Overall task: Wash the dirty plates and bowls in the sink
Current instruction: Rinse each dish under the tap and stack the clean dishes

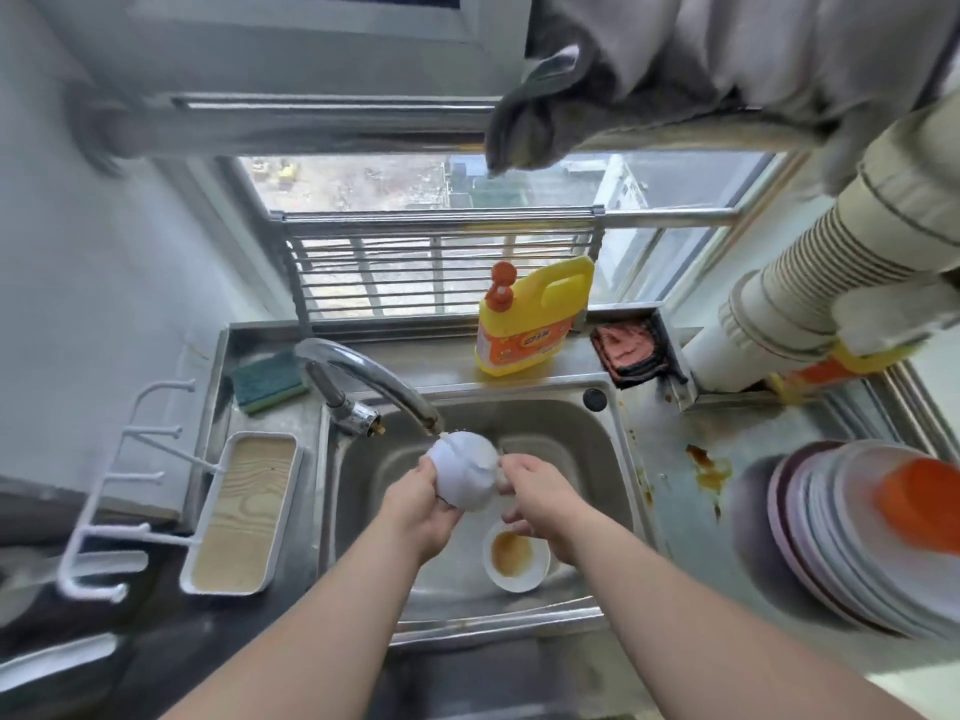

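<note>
Over the steel sink I hold a white bowl turned bottom-up under the faucet, where water splashes on it. My left hand grips its left side. My right hand holds its right rim with thumb and fingers. Below my hands, a second white bowl with brown residue sits on the sink floor. A stack of pale plates with an orange dish on top stands on the counter at the right.
A yellow detergent bottle stands behind the sink, and a green sponge lies at the back left. A white tray with a wire rack sits left of the sink. Brown stains mark the right counter. Stacked paper cups lean at the far right.
</note>
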`<state>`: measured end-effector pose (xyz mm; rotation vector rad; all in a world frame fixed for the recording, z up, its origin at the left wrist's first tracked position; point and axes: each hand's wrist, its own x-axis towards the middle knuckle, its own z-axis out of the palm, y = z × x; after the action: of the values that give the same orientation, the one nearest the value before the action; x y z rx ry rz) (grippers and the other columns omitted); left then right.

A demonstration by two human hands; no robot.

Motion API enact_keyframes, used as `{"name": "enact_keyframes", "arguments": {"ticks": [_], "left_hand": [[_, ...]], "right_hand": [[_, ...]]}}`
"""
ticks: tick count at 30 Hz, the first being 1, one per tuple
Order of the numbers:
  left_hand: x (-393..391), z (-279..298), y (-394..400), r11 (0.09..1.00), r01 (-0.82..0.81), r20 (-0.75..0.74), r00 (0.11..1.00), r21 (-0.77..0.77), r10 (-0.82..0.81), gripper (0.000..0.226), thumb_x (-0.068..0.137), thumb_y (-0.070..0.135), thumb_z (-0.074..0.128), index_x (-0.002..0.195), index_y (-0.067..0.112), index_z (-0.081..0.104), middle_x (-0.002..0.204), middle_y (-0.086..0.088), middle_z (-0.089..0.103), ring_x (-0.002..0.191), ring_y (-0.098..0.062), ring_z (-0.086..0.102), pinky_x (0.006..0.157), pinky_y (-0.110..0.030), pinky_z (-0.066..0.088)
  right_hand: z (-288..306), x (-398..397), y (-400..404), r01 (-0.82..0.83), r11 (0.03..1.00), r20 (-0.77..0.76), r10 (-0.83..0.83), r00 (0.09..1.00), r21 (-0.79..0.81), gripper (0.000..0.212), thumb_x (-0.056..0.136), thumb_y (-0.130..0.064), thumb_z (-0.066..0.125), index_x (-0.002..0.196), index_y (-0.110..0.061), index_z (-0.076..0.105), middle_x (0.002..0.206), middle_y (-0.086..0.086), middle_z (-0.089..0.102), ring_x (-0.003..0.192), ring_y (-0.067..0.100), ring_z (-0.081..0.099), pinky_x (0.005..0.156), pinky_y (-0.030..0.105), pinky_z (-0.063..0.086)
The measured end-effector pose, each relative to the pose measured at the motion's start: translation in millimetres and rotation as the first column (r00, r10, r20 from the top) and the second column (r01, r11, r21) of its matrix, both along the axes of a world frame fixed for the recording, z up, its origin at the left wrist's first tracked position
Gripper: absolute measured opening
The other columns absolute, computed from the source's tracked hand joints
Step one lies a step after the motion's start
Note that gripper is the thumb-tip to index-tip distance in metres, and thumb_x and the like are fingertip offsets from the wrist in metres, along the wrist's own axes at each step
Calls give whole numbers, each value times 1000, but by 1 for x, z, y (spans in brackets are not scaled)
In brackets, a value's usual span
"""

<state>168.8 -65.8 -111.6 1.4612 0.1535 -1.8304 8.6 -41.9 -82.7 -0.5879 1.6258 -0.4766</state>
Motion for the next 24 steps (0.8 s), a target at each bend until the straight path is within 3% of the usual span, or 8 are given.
{"name": "enact_keyframes", "arguments": {"ticks": [3, 6, 10, 13, 16, 18, 21, 24], "left_hand": [[-4, 12, -2, 973, -212, -145, 964, 87, 223, 44, 114, 32, 42, 149, 8, 48, 145, -20, 60, 133, -35, 59, 96, -50, 48], [-4, 18, 0, 945, -299, -140, 938, 133, 316, 45, 114, 30, 41, 154, 12, 45, 153, -15, 55, 142, -31, 52, 106, -50, 43], [-5, 15, 11, 944, -295, -115, 943, 146, 312, 45, 115, 29, 39, 156, 12, 43, 154, -21, 53, 143, -33, 51, 110, -49, 42], [-5, 12, 19, 943, -287, -110, 945, 166, 307, 52, 114, 34, 38, 154, 1, 43, 149, -27, 54, 140, -36, 52, 112, -49, 42], [-7, 16, 29, 932, -320, -90, 937, 171, 338, 54, 114, 35, 39, 150, -4, 43, 135, -31, 61, 132, -37, 57, 103, -49, 47], [-11, 23, 35, 925, -334, -75, 933, 180, 351, 52, 114, 34, 40, 147, -5, 45, 139, -29, 60, 135, -37, 56, 101, -48, 47], [-17, 30, 38, 917, -351, -46, 930, 191, 365, 43, 114, 32, 39, 126, -6, 55, 133, -27, 63, 136, -36, 55, 104, -47, 46], [-19, 34, 37, 942, -287, 6, 957, 175, 291, 43, 115, 33, 38, 134, -3, 55, 114, -27, 68, 117, -38, 64, 103, -45, 48]], "right_hand": [[-7, 0, -3, 41, 999, 29, -40, 999, -36, 24, 108, -28, 45, 120, -23, 65, 97, 4, 61, 66, 18, 47, 52, 26, 37], [-18, -1, -2, 56, 997, 72, -53, 996, -43, 27, 106, -24, 51, 131, -23, 61, 103, 4, 64, 67, 17, 47, 55, 26, 37], [-27, 2, -5, 44, 998, 98, -40, 994, -42, 46, 105, -34, 52, 151, -33, 47, 138, 3, 59, 82, 16, 57, 69, 30, 47], [-29, 2, -6, 55, 999, 194, -53, 980, -2, 46, 106, -36, 51, 152, -36, 43, 137, 3, 60, 90, 22, 60, 75, 32, 49], [-33, 0, -6, 57, 998, 253, -64, 965, 33, 50, 105, -36, 58, 152, -35, 43, 141, 3, 57, 108, 26, 65, 81, 34, 54], [-34, 0, -7, 81, 995, 292, -95, 952, 60, 53, 103, -34, 62, 153, -33, 44, 148, 1, 54, 120, 27, 62, 81, 37, 57], [-27, -1, -16, 107, 987, 356, -143, 923, 119, 54, 100, -34, 67, 149, -32, 45, 143, 2, 58, 115, 27, 65, 71, 33, 58], [-22, -2, -25, 28, 988, 389, -86, 917, 151, 33, 98, -38, 69, 127, -27, 60, 123, 2, 69, 99, 22, 66, 70, 32, 53]]}}
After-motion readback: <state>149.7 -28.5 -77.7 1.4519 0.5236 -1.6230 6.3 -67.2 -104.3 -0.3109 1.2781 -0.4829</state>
